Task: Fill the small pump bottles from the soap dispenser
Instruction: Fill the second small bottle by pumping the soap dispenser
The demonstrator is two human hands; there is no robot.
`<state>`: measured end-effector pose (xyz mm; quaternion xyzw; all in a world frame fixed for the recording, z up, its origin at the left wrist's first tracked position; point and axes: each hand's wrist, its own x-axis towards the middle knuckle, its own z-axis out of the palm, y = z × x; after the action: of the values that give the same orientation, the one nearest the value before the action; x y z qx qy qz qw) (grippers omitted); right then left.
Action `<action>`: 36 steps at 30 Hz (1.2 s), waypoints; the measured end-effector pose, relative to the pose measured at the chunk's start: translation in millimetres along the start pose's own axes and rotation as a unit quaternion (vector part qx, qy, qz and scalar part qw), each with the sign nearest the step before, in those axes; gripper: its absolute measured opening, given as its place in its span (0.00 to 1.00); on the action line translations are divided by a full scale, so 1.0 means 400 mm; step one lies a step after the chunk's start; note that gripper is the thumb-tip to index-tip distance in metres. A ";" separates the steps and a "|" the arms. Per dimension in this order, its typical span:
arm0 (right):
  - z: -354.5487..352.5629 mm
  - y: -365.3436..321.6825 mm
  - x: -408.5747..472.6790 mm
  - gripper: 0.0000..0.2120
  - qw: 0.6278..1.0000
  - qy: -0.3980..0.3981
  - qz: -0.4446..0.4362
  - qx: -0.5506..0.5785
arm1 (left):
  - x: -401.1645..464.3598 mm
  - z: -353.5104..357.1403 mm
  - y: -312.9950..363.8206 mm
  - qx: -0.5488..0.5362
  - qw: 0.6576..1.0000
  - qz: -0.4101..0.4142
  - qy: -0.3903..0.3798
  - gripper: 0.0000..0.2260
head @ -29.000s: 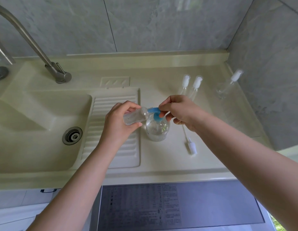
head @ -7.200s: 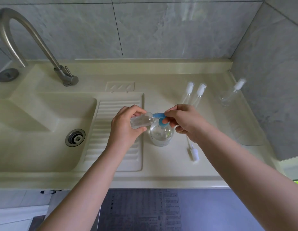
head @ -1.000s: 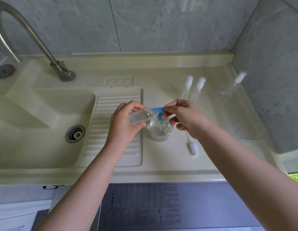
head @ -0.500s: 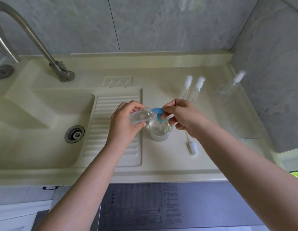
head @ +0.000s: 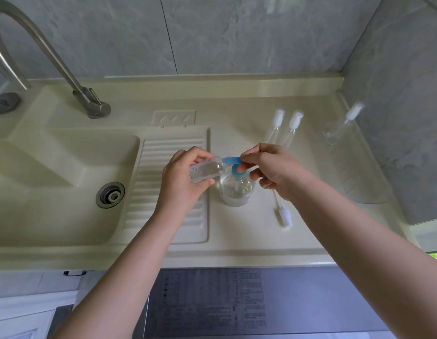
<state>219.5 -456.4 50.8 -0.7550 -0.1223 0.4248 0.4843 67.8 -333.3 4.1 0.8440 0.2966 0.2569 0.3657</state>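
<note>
Two hands barely shift in the last second: left hand (head: 185,179) still grips the small bottle (head: 206,169) tilted at the spout, right hand (head: 268,171) pinches the soap dispenser (head: 235,189) pump mid-counter; filling continues.

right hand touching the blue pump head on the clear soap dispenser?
Touching. The head view shows the right hand with thumb and forefinger pinching the blue pump head of the clear soap dispenser, with no gap between them.

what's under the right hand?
Below the right hand: the blue pump head it presses, atop the clear soap dispenser. A loose pump's tube runs under the palm; its upper end is covered.
</note>
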 end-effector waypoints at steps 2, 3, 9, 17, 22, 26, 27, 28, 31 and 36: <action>0.001 0.000 0.001 0.02 1.000 0.000 -0.007 -0.005 | 0.001 0.000 0.000 -0.003 1.000 -0.001 0.004 0.21; 0.002 0.003 0.001 0.02 1.000 0.003 -0.014 -0.010 | 0.001 0.000 0.000 -0.003 1.000 -0.001 0.004 0.21; 0.005 0.003 -0.002 0.01 1.000 0.005 -0.023 -0.008 | 0.005 -0.001 0.001 -0.003 1.000 -0.001 -0.002 0.21; 0.005 0.001 -0.001 0.03 0.999 0.009 -0.034 -0.033 | 0.002 -0.003 0.001 -0.009 1.000 -0.006 -0.004 0.21; 0.001 -0.007 0.001 0.02 1.000 -0.004 -0.008 -0.013 | 0.005 -0.004 0.000 -0.005 1.000 -0.004 -0.004 0.21; 0.000 0.003 0.000 0.02 1.000 -0.004 -0.016 -0.009 | 0.006 0.000 -0.001 0.004 1.000 0.000 -0.006 0.21; 0.003 0.007 -0.001 0.02 1.000 -0.003 -0.021 -0.011 | 0.006 0.000 -0.002 0.005 1.000 0.000 -0.008 0.21; 0.006 0.010 -0.002 0.02 1.000 -0.001 -0.023 -0.014 | 0.005 0.001 -0.002 0.006 1.000 -0.001 -0.009 0.21; 0.006 0.000 -0.001 0.02 1.000 0.004 -0.012 -0.022 | 0.003 0.001 -0.003 0.007 1.000 -0.001 -0.011 0.21; 0.000 -0.012 0.002 0.03 0.999 0.002 -0.011 -0.037 | 0.003 -0.004 0.001 0.001 1.000 -0.001 -0.005 0.21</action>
<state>221.0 -453.4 54.1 -0.7716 -0.1451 0.4137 0.4609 67.7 -332.2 5.5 0.8454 0.2959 0.2515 0.3668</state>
